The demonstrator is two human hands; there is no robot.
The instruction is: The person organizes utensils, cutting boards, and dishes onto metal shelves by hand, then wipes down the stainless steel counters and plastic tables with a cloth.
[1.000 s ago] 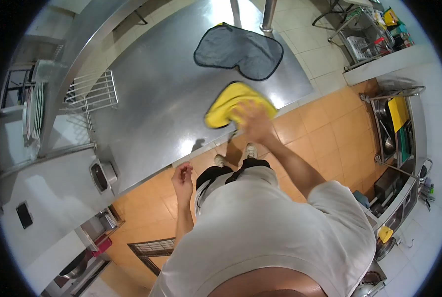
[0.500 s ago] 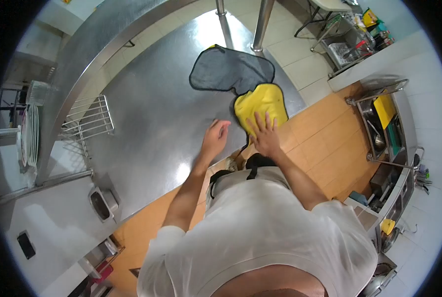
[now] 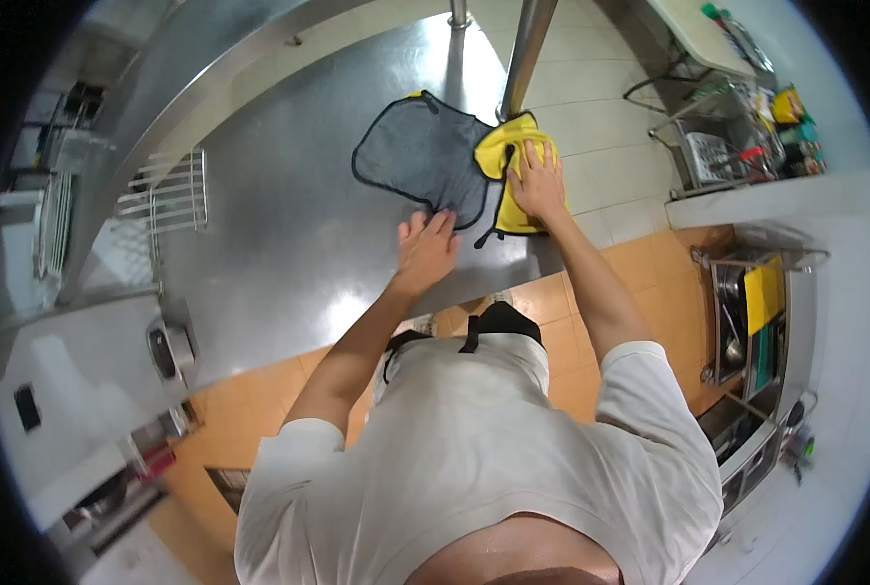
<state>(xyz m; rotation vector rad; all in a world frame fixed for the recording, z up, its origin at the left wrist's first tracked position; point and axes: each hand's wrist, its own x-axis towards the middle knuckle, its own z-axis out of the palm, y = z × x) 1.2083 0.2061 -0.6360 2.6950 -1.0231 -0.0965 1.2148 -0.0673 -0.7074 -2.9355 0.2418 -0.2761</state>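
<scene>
Only one view here, the head cam looking straight down, so it all comes from that.

Counting stuff: two cloths, two hands, one steel post, one wire rack. The yellow cloth (image 3: 515, 185) sits upper middle of the frame, just right of center, on the steel table (image 3: 289, 244) close to its right edge. The grey cloth (image 3: 415, 161) with the dark trim is right beside it on the left, and the two overlap a bit where they meet.

The right hand (image 3: 537, 180) lies flat on top of the yellow cloth, fingers spread and pointing toward the top of the frame, palm pressing down, not pinching or clutching anything. The left hand (image 3: 425, 249) is a bit lower and to the left, also open and flat, fingertips touching the lower edge of the grey cloth, the rest of the palm on bare steel.

The yellow cloth is bunched, but its long axis runs roughly top to bottom in the frame, with a thin dark strand hanging off its lower left corner. The grey one spreads wider, long axis going left to right with a slight tilt down to the right.

The post (image 3: 525, 49) comes down from the top edge and meets the table just above the yellow cloth. The wire rack (image 3: 172, 190) is over on the left, well apart from both hands.
</scene>
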